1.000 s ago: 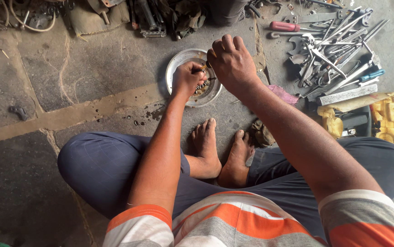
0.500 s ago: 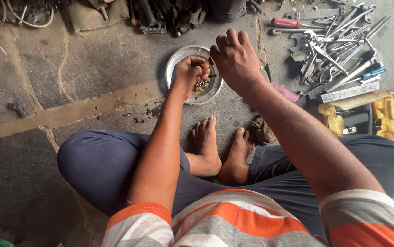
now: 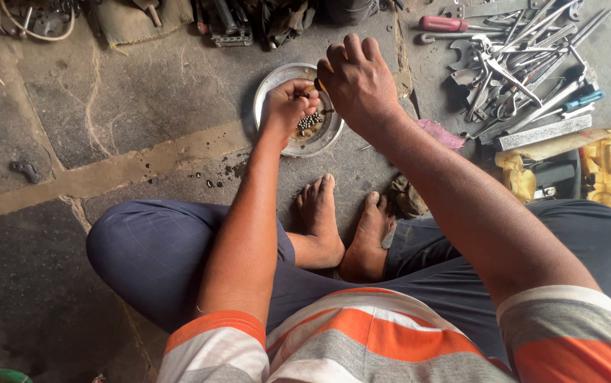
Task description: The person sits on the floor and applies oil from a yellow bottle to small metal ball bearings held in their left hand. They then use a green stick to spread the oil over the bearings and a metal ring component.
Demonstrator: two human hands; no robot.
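A round metal dish stands on the stone floor in front of my crossed legs, with several small steel balls in it. My left hand hovers over the dish with its fingers bunched, pinching a small dark part at the fingertips. My right hand is curled just right of it over the dish's far rim. Its fingertips touch the left hand's and grip a small yellowish piece, mostly hidden by the fingers.
A heap of wrenches and other metal tools lies at the upper right, with a red-handled screwdriver, a flat metal bar and a yellow case. A pink rag sits by my right forearm. A small dark part lies at left.
My right hand's spread fingers have closed and come down to meet the left hand. The left hand's fingers have lifted from the balls in the dish.
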